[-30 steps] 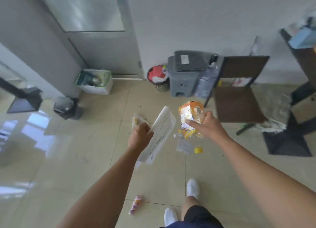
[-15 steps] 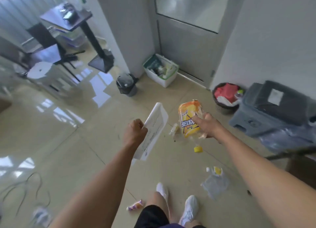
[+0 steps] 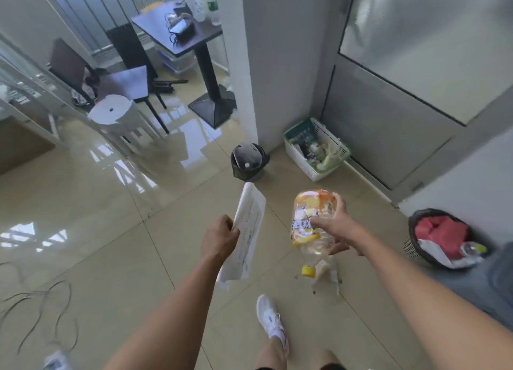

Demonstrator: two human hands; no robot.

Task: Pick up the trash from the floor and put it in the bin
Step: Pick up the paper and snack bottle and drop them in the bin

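- Left hand [image 3: 219,237] is gripping a folded white paper [image 3: 247,232] by its edge; the grip is closed tight on it, and the sheet is standing up, tilted away from the body, above the tiled floor [image 3: 111,258].
- Right hand [image 3: 337,229] is holding a clear plastic bottle [image 3: 312,222] with an orange-yellow label, neck pointing down; the grip is wrapping around the bottle's side.
- A yellow cap [image 3: 308,270] is showing just under the bottle's neck; whether it is on the bottle or lying on the floor cannot be told.
- A small black bin [image 3: 248,162] is standing ahead of both hands, beside the white pillar [image 3: 266,64].
- A white basket [image 3: 316,150] is sitting just right of that bin, against the grey door [image 3: 388,125].
- A dark mesh bin [image 3: 441,237] holding red and white waste is sitting at far right by the wall.
- One white shoe [image 3: 270,321] is planted on the floor below the hands.
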